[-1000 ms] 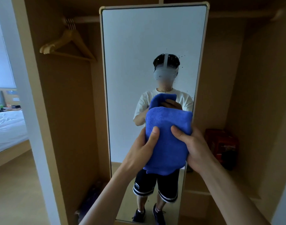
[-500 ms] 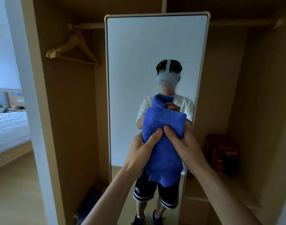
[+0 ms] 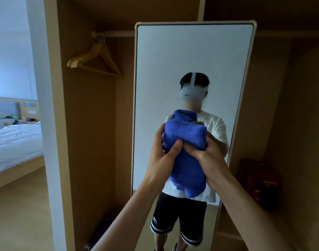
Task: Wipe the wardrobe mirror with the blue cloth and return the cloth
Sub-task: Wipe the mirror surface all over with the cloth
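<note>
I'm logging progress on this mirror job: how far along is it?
Done: the blue cloth is fetched. In hand: left hand and right hand grip it bunched before the mirror. Left: dark specks dot the glass near the reflected head, so wiping looks undone, then returning the cloth.

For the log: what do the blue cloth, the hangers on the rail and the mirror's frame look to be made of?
Blue cloth: soft fabric, probably microfibre or terry, going by its matte, fuzzy nap and thick bunched folds.
Hangers: apparently light wood, pale tan and matte, with metal-looking hooks. Painted plastic can't be ruled out.
Mirror frame: thin, smooth, pale cream with rounded corners. It may be painted wood or plastic.
</note>
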Available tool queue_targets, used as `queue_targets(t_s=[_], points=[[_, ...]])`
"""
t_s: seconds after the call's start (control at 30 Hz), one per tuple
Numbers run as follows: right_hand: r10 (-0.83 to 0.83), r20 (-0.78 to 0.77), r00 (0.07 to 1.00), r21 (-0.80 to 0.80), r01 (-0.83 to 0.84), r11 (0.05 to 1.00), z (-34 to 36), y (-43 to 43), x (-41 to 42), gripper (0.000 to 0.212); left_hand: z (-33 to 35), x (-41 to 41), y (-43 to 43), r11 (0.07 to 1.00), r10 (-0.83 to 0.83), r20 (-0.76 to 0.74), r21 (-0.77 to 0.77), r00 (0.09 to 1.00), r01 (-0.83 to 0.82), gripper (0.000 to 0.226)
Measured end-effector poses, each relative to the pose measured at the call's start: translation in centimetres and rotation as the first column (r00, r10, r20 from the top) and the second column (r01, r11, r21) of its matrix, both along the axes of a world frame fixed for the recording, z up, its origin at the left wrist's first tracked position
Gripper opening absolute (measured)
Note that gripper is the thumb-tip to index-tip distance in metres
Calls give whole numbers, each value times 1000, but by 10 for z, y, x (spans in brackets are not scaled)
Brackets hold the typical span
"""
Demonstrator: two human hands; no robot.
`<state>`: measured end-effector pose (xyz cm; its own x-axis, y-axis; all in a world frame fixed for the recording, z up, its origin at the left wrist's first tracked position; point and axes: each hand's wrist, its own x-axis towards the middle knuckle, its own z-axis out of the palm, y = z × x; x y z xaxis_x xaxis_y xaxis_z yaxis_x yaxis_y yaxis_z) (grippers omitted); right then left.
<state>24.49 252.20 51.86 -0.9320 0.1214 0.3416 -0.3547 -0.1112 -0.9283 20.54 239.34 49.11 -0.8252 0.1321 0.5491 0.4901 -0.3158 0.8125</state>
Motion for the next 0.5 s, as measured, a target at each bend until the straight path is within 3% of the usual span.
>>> queue_targets(t_s=[0.1,0.17,0.23,0.33,0.4,0.5], points=[[-159,-41,986,117,163,980,12,-12,-4,40,13,-10,-8,999,-27,51,38,998,25,64],[-149,-80,986,119,158,980,17,-21,-11,39,23,-18,-13,998,15,81,67,997,-20,57],[-162,-174,971,224,199,954,25,-34,-13,32,32,-26,-17,992,22,96,123,995,-34,48],[-77,-149,986,119,95,988,46,-48,-13,29,49,-38,-23,978,-48,68,206,997,33,37],[-102,-158,982,258,141,956,55,-54,-18,31,62,-46,-28,975,-86,61,211,994,71,40],[-205,-225,953,312,270,911,67,-57,-29,29,84,-59,-38,979,-130,90,168,987,114,45]])
